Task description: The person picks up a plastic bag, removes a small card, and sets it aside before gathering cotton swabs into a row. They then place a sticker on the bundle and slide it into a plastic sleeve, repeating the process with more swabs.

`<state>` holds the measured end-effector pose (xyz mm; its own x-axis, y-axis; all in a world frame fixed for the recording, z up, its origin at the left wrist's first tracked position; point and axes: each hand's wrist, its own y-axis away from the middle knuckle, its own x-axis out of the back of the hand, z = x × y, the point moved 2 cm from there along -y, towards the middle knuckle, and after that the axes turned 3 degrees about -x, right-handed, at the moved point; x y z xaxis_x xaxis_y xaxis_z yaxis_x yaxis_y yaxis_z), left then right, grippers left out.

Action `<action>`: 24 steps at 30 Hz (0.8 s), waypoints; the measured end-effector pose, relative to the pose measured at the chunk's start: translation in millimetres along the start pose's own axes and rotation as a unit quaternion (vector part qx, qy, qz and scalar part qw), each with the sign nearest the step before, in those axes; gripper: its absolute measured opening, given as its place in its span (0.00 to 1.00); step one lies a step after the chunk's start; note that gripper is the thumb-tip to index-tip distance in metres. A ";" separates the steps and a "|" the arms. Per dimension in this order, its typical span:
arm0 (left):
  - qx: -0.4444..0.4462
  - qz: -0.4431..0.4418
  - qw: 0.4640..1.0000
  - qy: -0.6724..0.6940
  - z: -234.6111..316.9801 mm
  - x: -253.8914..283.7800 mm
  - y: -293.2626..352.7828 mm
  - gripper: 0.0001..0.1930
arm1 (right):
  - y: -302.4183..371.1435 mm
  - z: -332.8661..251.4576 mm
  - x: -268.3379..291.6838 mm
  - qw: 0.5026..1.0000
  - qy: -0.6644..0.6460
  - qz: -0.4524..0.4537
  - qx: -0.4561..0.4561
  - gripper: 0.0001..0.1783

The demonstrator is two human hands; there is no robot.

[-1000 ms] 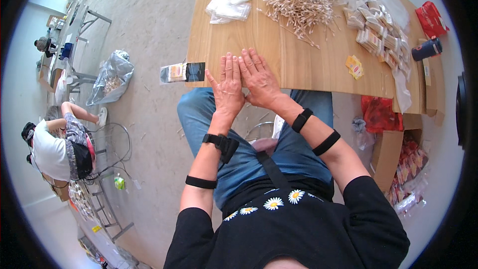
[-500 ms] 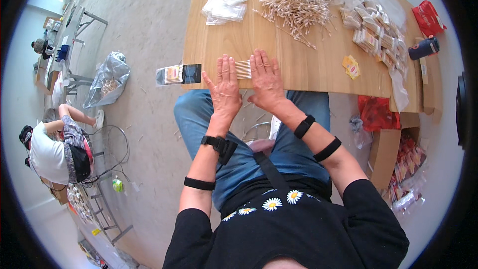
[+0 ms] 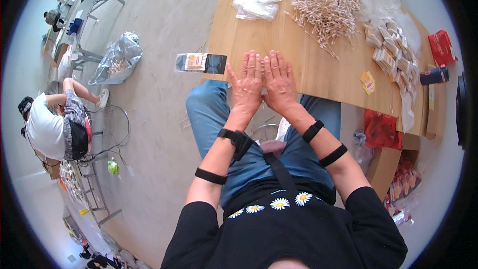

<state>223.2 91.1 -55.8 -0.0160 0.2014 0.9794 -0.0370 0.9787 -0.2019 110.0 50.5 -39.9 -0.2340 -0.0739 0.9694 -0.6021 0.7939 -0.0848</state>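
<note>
My left hand (image 3: 245, 87) and my right hand (image 3: 280, 83) lie flat side by side at the table's near edge, fingers stretched out. Between and partly under them is a row of cotton swabs (image 3: 263, 67); only a narrow strip shows, the rest is covered. Left of my left hand, a clear bag (image 3: 180, 63) with a small pack of cotton swabs (image 3: 195, 62) on it sticks out past the table's left edge. A black sheet (image 3: 216, 64) lies against it, close to my left thumb. Farther back is a big heap of loose cotton swabs (image 3: 326, 5).
White plastic bags (image 3: 257, 0) lie left of the heap. To the right are yellow cards (image 3: 368, 82), stacked swab packs (image 3: 391, 52), a dark bottle (image 3: 434, 75) and a red bag (image 3: 441, 48). Cardboard boxes (image 3: 383, 169) stand below. Another person (image 3: 52, 122) sits at far left.
My hands have drawn together, narrowing the visible strip of cotton swabs between them. The whole view has shifted, so the table appears farther right.
</note>
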 end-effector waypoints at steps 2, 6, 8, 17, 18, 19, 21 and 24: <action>-0.009 0.035 0.999 -0.010 0.4 -2.8 -1.2 0.52 | -0.2 -0.3 2.7 1.000 0.019 0.013 -0.001 0.62; -0.002 0.000 0.998 0.063 2.8 9.9 3.2 0.52 | 0.9 4.8 -0.3 0.999 0.025 0.026 0.010 0.62; 0.021 -0.019 0.991 0.130 -1.0 16.4 12.2 0.52 | 0.3 2.1 6.0 1.000 0.005 0.000 0.002 0.62; -0.002 0.019 0.996 0.090 -5.7 5.0 6.2 0.51 | -1.0 0.9 7.6 0.999 0.006 0.019 0.027 0.63; -0.003 0.019 0.995 0.093 -4.8 4.9 5.5 0.51 | -0.9 2.4 7.3 0.999 0.008 0.019 0.025 0.63; -0.004 0.011 0.995 0.103 -4.4 4.7 5.0 0.50 | -1.0 4.8 7.0 0.999 -0.007 0.018 0.027 0.63; -0.002 0.003 0.994 0.112 -4.4 2.8 5.1 0.50 | -1.2 5.8 6.8 0.999 -0.023 0.017 0.032 0.63; 0.001 0.024 0.997 0.072 -3.1 2.4 5.2 0.49 | -1.2 1.3 7.0 0.999 -0.021 0.012 0.031 0.63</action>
<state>226.1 96.8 -54.5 0.1250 0.2524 0.9595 -0.0422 0.9676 -0.2491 108.1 48.2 -33.4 -0.2791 -0.0814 0.9568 -0.6413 0.7575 -0.1226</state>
